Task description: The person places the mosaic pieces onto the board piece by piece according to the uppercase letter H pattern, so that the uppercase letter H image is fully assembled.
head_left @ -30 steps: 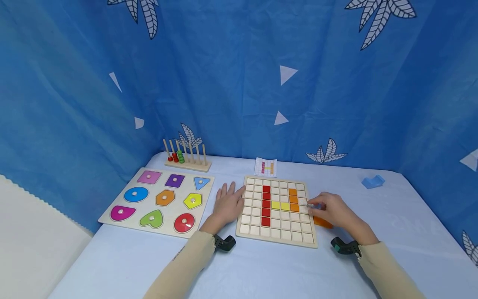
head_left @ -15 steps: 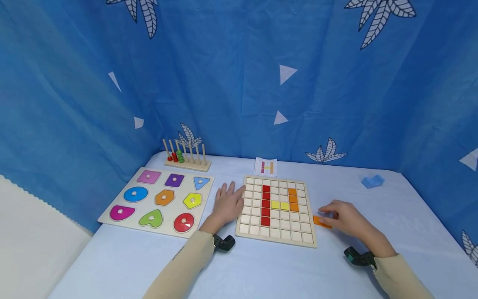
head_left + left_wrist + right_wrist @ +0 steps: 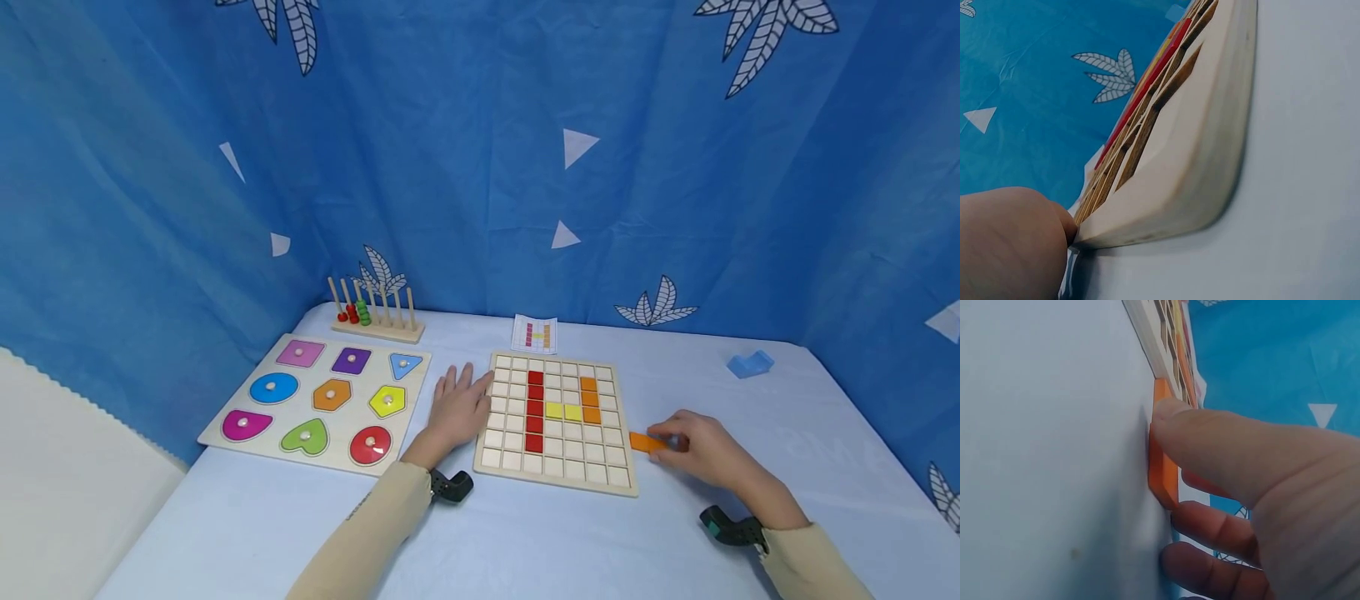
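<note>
A square wooden grid board (image 3: pixel 555 468) lies in the middle of the table, holding a red column, two yellow squares and a short orange column. My left hand (image 3: pixel 456 412) rests at its left edge, fingers spread, with the index fingertip touching the frame. Just right of the board, orange tiles (image 3: pixel 642 442) lie end to end on the cloth. The right hand (image 3: pixel 701 448) pinches them between thumb and index finger. From the right wrist, the thumb (image 3: pixel 1210 440) presses across the orange tiles (image 3: pixel 1164 469); part of them is hidden behind it.
A printed pattern card (image 3: pixel 534 334) lies behind the board. To the left is a knobbed shape puzzle (image 3: pixel 341 437), with a wooden peg bead stand (image 3: pixel 386 331) behind it. A blue block (image 3: pixel 750 363) sits at the back right, near the blue curtain (image 3: pixel 480 167).
My right hand has moved from the board's right edge towards me and to the right, onto the orange tiles. The left hand stays where it was.
</note>
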The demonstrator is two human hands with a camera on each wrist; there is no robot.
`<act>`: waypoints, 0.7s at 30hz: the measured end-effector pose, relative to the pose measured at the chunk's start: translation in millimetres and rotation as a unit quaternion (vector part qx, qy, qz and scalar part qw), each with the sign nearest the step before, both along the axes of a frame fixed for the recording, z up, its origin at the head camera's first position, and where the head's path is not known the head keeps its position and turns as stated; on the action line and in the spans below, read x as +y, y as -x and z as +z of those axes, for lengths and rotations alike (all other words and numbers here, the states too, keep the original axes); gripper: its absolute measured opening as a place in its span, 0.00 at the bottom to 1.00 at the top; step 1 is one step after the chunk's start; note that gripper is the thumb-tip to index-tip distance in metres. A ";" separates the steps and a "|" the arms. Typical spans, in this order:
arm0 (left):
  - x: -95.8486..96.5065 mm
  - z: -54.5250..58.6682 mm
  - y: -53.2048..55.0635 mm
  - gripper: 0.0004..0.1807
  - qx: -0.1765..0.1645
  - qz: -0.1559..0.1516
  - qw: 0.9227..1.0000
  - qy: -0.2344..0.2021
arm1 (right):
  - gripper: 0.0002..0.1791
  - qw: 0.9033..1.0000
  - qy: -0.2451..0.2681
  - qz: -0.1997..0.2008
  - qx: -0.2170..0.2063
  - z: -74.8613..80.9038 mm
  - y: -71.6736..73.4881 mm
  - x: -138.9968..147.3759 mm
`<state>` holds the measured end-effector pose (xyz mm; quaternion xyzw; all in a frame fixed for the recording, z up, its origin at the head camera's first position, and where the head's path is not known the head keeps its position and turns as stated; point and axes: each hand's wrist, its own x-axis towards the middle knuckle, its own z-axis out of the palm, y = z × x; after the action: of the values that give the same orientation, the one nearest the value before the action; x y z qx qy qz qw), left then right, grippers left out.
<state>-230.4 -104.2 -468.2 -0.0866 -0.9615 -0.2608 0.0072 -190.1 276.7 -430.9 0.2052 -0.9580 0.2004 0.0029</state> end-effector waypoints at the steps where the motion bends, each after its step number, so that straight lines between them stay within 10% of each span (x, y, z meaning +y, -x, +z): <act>1: 0.0 0.3 -0.1 0.28 0.000 0.000 1.000 0.000 | 0.18 1.000 0.001 -0.002 0.000 -0.3 -0.1 0.3; 21: -0.1 0.7 -0.2 0.27 0.004 0.001 1.000 0.001 | 0.17 1.000 -0.005 -0.018 0.001 -3.3 -0.6 -1.9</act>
<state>-230.3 -104.2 -467.5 -0.0865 -0.9619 -0.2590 0.0116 -189.5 274.8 -434.2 0.1886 -0.9624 0.1955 0.0068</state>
